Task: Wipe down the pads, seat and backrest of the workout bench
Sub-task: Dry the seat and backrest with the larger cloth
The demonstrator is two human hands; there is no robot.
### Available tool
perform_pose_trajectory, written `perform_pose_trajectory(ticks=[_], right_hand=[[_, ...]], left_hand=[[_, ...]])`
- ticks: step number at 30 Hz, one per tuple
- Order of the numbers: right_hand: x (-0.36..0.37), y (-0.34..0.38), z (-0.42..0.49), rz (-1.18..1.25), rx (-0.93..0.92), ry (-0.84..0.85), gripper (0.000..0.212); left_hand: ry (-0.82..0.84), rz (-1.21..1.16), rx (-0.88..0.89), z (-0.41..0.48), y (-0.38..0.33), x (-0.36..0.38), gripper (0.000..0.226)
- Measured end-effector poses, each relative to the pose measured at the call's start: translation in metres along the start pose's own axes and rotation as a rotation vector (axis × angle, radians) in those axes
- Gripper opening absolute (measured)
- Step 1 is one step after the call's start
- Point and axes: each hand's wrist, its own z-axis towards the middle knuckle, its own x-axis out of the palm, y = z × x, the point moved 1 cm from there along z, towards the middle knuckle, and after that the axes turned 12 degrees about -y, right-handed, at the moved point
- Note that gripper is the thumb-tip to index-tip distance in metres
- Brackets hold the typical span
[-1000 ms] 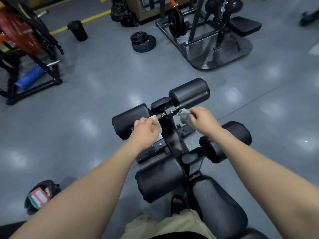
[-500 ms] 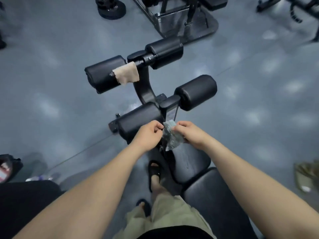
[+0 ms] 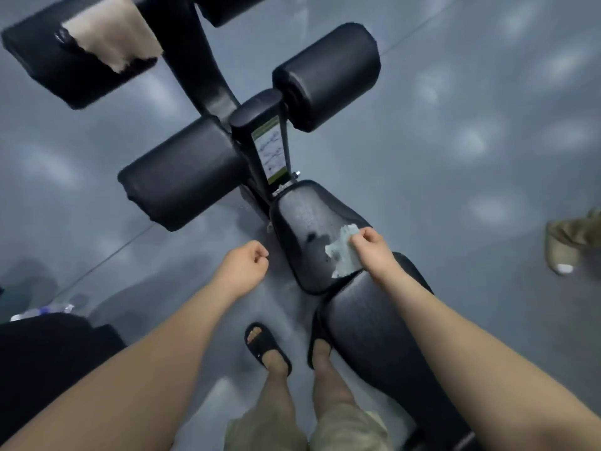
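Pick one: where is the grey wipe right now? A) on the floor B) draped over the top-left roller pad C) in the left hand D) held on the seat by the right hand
D: the right hand pinches the grey wipe against the seat, while the left hand is a fist holding nothing.

Black seat [image 3: 312, 222]; pale grey-green wipe [image 3: 343, 255]; tan cloth [image 3: 110, 37]; grey floor [image 3: 455, 125].

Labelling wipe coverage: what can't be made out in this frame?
Head view:
Backrest: lower end cut off by bottom edge.
Top right pad: cut off by top edge.
Top left pad: partly under tan cloth.
Post label: print blurred.
Left hand: curled fingers hide the palm.
Seat: patch under wipe and right hand.
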Motion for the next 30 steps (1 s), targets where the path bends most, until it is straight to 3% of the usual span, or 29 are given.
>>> perform_pose_trajectory(ticks=[4, 8, 12, 14, 17, 23, 30], right_hand=[[0.011, -0.01, 0.062, -0.022, -0.115, -0.165, 0.034], [0.042, -0.02, 0.116, -0.292, -0.352, -0.201, 0.016], [0.086, -0.06, 0.143, -0.543, -0.482, 0.056, 0.025], [0.098, -0.078, 0.145, -0.538, -0.471, 0.128, 0.027], [0.104, -0.089, 0.154, -0.452, -0.564, 0.007, 0.028], [0.118, -0.097, 0.17, -0.508, -0.818, -0.07, 0.02], [0.151, -0.06, 0.194, -0.534, -0.975, -0.127, 0.014]], left_hand=[[0.022, 0.01, 0.002, 0.038, -0.006, 0.032, 0.015], [-0.016, 0.032, 0.053, 0.07, -0.004, 0.065, 0.019], [-0.035, 0.069, 0.077, 0.095, 0.009, 0.098, 0.019], [-0.045, 0.093, 0.104, 0.105, 0.015, 0.11, 0.023], [-0.071, 0.141, 0.188, 0.13, 0.019, 0.129, 0.038], [-0.106, 0.362, 0.234, 0.171, 0.018, 0.16, 0.098], [-0.15, 0.458, 0.24, 0.175, 0.021, 0.173, 0.11]])
